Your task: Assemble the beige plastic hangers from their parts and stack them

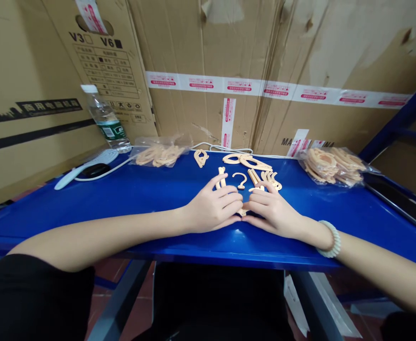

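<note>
Quietly, the person's left hand point(215, 204) and right hand point(275, 211) meet near the front of the blue table point(151, 192), fingertips pinching a small beige piece point(242, 212) between them — whether it touches the tabletop, I can't tell from here. Just beyond it lies a hook point(241, 181), curved end away from the person, with slim beige strips point(253, 177) beside the right hand's fingers. Farther back — one toward each side — sit a left plastic bag point(160, 154) and a right plastic bag point(330, 166), both holding more beige parts.
</note>
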Demonstrator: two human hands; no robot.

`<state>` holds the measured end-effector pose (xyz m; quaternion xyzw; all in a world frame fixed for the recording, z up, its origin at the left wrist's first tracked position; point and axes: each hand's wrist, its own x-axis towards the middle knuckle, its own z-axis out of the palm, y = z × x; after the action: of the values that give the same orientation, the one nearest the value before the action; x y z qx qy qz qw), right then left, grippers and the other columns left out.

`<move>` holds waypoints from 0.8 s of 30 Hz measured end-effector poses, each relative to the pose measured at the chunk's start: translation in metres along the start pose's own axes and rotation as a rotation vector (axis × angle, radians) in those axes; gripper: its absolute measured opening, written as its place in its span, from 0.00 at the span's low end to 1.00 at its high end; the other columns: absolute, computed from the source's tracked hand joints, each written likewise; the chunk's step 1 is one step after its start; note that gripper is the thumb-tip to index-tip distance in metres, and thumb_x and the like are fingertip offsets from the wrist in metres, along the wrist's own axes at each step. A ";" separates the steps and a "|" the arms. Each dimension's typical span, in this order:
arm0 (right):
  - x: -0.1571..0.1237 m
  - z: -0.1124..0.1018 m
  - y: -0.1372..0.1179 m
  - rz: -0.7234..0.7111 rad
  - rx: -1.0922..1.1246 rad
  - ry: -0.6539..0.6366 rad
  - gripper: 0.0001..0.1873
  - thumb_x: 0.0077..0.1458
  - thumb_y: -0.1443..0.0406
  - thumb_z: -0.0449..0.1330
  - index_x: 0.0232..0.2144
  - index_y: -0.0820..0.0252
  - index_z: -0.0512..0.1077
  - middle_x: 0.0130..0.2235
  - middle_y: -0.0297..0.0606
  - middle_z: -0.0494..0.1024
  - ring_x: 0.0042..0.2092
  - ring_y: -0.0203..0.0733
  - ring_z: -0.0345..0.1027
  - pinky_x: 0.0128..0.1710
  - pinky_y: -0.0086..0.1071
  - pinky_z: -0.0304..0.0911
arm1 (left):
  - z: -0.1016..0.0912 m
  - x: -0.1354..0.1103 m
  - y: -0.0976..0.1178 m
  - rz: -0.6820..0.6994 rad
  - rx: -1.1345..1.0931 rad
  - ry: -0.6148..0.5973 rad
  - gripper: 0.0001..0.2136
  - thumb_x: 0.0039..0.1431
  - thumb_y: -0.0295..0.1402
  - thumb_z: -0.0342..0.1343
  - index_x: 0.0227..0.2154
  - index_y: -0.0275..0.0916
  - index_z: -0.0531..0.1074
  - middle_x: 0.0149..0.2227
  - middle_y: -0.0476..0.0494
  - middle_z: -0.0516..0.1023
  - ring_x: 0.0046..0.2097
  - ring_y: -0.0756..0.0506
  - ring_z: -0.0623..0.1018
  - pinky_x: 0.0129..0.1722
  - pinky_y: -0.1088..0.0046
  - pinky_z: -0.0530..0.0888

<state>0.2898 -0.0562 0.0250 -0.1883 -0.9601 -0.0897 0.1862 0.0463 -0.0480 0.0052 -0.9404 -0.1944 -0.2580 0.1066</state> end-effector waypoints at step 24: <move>-0.004 -0.007 0.028 0.536 0.529 0.289 0.15 0.62 0.53 0.63 0.38 0.59 0.80 0.36 0.40 0.83 0.39 0.44 0.74 0.41 0.37 0.67 | -0.027 0.002 -0.063 -0.247 -0.090 0.135 0.07 0.69 0.36 0.51 0.41 0.38 0.70 0.40 0.42 0.80 0.42 0.44 0.76 0.55 0.61 0.64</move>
<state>0.3066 -0.0331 0.0325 -0.3631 -0.8308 0.1868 0.3783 0.0089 0.0015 0.0354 -0.8935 -0.2893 -0.3404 0.0445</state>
